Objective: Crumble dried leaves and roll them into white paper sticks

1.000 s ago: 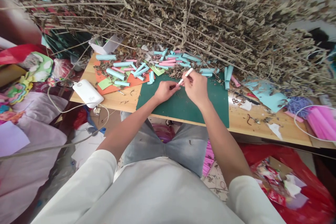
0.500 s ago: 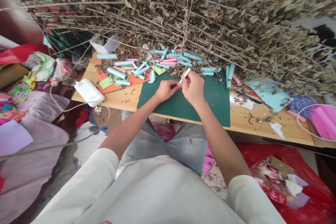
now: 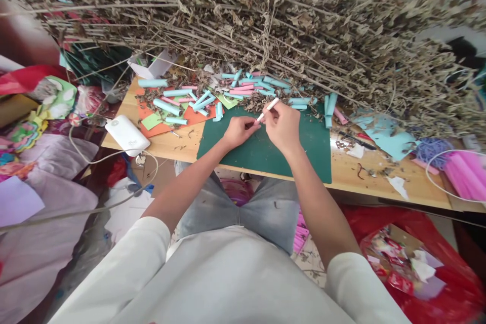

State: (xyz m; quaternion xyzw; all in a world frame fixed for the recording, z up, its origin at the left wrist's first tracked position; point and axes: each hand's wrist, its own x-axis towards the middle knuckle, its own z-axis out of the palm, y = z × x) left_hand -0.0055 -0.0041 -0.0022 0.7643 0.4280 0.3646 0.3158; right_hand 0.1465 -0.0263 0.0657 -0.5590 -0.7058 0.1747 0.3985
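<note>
Over the dark green cutting mat (image 3: 243,154), my right hand (image 3: 284,126) grips a slim white pen-like stick (image 3: 272,105), tilted with its upper end sticking out above the fingers. Its lower end points down to the left, at the fingertips of my left hand (image 3: 238,132). Those fingers are pinched together close to the stick's tip; what they hold, if anything, is too small to make out. Just beyond both hands lie crumbled dried leaves (image 3: 253,103) and a pile of rolled blue paper tubes (image 3: 279,82) and pink paper tubes (image 3: 244,87).
A big heap of dried stalks (image 3: 228,25) spans the back. Left on the wooden table stands a white power bank (image 3: 127,135) with a cable, beside orange paper (image 3: 159,129). To the right lie a black pen (image 3: 357,140) and blue paper (image 3: 387,136). A red bag (image 3: 451,273) sits below.
The white stick has shifted slightly right and leans lower, with more of its length showing. My right hand has turned a little with it; my left hand stays nearly in place.
</note>
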